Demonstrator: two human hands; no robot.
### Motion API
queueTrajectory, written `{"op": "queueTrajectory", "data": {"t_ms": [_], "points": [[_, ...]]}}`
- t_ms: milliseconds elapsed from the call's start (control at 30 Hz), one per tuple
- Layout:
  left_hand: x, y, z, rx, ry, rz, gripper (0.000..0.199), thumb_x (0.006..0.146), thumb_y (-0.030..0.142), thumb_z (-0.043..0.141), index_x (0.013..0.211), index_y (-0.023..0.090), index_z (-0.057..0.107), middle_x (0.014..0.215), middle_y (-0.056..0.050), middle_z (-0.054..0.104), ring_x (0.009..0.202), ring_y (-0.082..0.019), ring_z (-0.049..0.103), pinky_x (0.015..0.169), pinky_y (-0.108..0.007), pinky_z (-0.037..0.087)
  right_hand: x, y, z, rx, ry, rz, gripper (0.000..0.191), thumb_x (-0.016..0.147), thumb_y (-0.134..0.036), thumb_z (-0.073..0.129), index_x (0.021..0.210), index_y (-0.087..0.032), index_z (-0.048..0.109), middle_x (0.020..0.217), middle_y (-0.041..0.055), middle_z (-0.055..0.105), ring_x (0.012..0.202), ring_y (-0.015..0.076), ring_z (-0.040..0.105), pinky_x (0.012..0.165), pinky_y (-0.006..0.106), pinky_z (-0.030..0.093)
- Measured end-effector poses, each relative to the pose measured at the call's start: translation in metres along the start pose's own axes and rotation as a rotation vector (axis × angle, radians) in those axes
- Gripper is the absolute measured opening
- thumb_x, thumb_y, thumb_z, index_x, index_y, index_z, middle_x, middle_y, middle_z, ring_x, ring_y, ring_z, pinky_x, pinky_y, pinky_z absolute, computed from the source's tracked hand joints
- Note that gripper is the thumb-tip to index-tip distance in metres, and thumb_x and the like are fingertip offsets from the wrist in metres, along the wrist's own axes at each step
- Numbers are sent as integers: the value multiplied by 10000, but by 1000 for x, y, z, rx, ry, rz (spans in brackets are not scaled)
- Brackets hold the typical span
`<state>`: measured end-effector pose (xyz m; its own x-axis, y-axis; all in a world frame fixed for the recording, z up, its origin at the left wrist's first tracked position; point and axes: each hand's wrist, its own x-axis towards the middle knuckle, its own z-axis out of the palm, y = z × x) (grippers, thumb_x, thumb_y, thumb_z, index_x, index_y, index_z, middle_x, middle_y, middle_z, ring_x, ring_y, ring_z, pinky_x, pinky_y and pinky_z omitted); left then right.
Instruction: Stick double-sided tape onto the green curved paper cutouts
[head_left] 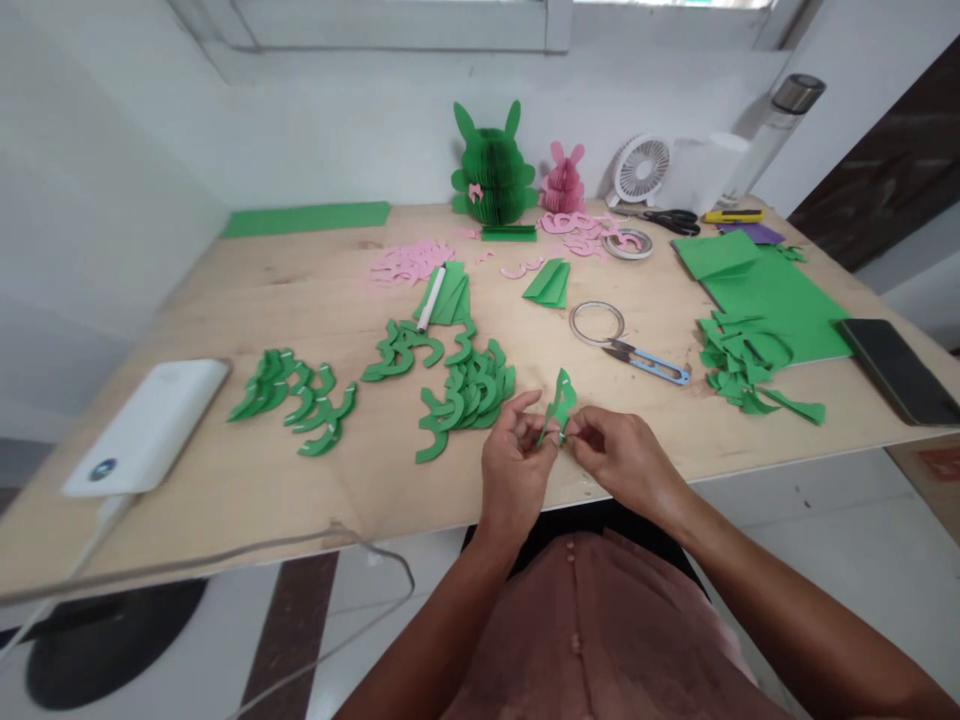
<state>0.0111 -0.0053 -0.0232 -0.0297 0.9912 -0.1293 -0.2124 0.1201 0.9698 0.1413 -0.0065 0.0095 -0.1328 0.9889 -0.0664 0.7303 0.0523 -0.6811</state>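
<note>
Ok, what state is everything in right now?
Green cutout: held by left hand and right hand
Green rabbit: standing, fanned out
Pink rabbit: standing, fanned out
White fan: upright, on or off unclear
Bottle: lid on
Phone: flat, screen dark
White device: cable plugged in
Marker: on folded paper, cap unclear
Blue snips: flat, blades unclear
Black scissors: flat, blades unclear
Yellow cutter: flat, blade unclear

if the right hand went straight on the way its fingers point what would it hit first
The green paper in the left hand, right in front of the right hand; they look about touching, though depth is unclear.
</note>
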Motion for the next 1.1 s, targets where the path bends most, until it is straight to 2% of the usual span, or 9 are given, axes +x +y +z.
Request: {"op": "queueTrajectory", "data": {"t_ms": [500,833,1100], "points": [[0,2,0,34,17,-6,480,673,123,650,1128,164,501,718,27,606,708,-111,603,729,-247,482,-2,3,-1,233,-55,61,134,768,-185,508,761,-159,639,624,-4,607,554,98,504,527,207,356],[0,-2,-1,-12,-1,-30,499,686,163,671,1152,174,492,734,26,615,724,-111,607,735,-248,479,-1,2,-1,163,-57,40,130,766,-175,504,737,-165,630,609,-16,581,546,93,478,539,209,337],[1,-5,-3,-11,-23,-54,542,685,217,687,1182,174,478,770,9,618,743,-124,603,745,-261,473,-1,-1,-3,32,-54,-38,151,789,-167,488,741,-174,631,628,-9,597,561,103,482,567,219,341]]}}
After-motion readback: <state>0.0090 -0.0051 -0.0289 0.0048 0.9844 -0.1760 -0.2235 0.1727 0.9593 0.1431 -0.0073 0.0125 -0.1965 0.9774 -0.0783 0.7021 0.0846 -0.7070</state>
